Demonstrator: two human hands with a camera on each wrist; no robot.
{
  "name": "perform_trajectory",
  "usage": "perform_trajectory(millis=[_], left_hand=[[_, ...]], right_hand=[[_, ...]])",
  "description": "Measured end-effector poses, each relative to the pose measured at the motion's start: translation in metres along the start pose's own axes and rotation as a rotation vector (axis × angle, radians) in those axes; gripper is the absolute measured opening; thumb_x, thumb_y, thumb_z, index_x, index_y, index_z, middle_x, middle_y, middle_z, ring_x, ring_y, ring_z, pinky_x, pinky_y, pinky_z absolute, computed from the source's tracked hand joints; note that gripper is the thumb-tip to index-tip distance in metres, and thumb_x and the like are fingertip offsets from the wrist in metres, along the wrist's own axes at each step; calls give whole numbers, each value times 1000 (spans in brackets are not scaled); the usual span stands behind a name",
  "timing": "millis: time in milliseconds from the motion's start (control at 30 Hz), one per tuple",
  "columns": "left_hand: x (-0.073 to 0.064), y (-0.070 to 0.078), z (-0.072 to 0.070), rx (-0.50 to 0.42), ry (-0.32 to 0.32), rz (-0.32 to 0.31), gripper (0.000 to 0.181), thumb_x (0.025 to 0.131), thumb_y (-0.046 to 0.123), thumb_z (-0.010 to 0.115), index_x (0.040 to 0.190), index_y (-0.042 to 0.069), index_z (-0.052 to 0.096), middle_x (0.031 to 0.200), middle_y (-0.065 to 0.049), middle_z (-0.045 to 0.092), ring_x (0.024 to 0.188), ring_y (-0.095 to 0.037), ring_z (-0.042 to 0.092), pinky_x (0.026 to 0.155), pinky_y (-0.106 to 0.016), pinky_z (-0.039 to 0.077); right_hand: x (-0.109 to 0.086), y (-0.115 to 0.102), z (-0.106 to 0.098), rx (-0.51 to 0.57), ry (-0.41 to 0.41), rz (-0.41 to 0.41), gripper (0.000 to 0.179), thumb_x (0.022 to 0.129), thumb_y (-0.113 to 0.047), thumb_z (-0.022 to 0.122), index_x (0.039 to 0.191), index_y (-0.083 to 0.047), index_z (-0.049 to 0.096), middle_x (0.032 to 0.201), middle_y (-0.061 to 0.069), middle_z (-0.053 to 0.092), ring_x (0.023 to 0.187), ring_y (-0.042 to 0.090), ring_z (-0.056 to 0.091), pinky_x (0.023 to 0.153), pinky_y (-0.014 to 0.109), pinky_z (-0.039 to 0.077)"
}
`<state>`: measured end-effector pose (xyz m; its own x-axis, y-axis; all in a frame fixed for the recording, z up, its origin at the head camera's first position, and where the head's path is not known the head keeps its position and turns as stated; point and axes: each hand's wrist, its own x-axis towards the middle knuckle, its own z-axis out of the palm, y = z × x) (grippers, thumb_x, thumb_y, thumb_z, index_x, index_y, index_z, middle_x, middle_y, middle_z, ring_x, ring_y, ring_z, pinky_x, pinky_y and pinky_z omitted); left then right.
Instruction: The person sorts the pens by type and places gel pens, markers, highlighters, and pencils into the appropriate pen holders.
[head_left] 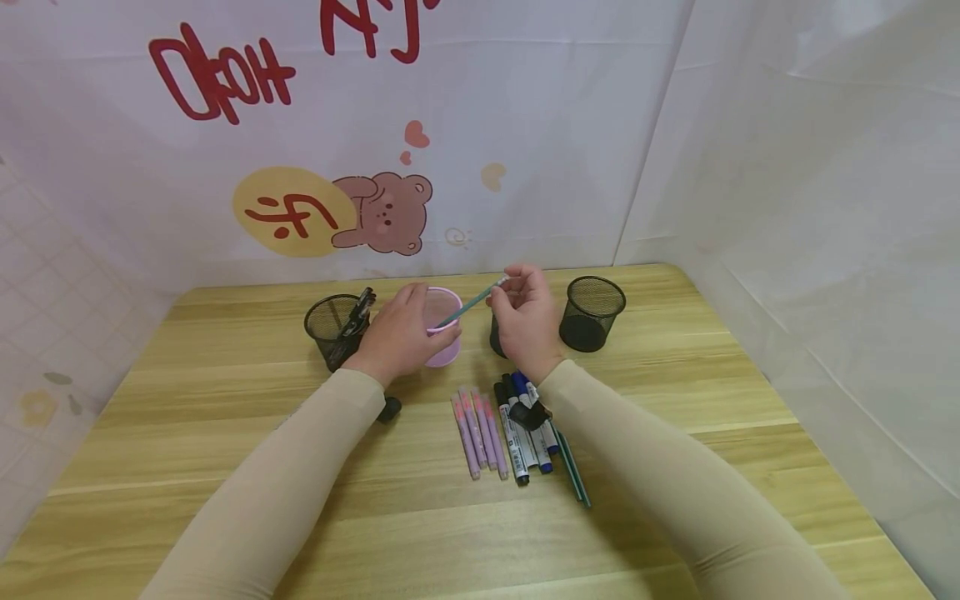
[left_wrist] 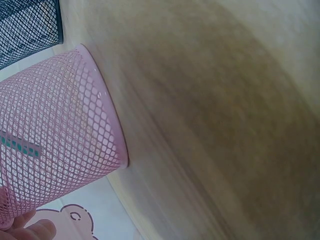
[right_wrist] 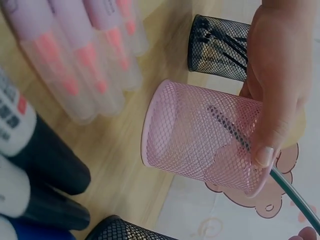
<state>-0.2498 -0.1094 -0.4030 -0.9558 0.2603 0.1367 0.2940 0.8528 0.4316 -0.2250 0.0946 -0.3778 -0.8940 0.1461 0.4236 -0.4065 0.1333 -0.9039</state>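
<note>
A pink mesh pen cup [head_left: 442,357] stands on the table, and my left hand [head_left: 405,332] holds it by the rim. In the right wrist view, the thumb of the left hand [right_wrist: 277,95] lies on the mesh near the rim. My right hand [head_left: 531,323] pinches a green pencil [head_left: 471,304] near its upper end, to the right of the cup. The pencil slants down to the left, its lower end inside the cup. Through the mesh in the left wrist view, the pencil [left_wrist: 20,145] shows partly.
Left, a black mesh cup [head_left: 321,321] holds black pens [head_left: 352,325]. Another black cup [head_left: 496,337] is partly hidden behind my right hand; a third [head_left: 587,332] stands further right. In front lie several lilac highlighters [head_left: 478,429], black and blue markers [head_left: 516,442] and green pencils [head_left: 573,471].
</note>
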Motion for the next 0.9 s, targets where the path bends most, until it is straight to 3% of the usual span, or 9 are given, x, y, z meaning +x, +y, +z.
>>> perform_trajectory(millis=[167, 533, 900], left_hand=[[0, 0, 0, 1, -7, -8, 94, 93, 66, 65, 158, 4, 35, 159, -16, 43, 140, -38, 51, 117, -57, 44], [0, 0, 1, 3, -4, -6, 94, 94, 66, 64, 158, 5, 34, 159, -16, 43, 138, -38, 52, 116, -57, 46], [1, -2, 3, 2, 13, 0, 91, 93, 65, 65, 156, 6, 37, 154, -16, 47, 129, -38, 56, 109, -57, 51]], right_hand=[[-2, 4, 2, -62, -24, 15, 23, 100, 1, 63, 122, 0, 56, 101, 17, 67, 87, 36, 75, 78, 23, 60], [-8, 6, 6, -151, -83, 43, 23, 102, -4, 64, 124, -2, 60, 103, 18, 70, 84, 34, 76, 69, 22, 58], [-10, 7, 12, -187, -108, 57, 18, 103, -7, 64, 120, -4, 63, 102, 17, 74, 78, 25, 75, 63, 22, 55]])
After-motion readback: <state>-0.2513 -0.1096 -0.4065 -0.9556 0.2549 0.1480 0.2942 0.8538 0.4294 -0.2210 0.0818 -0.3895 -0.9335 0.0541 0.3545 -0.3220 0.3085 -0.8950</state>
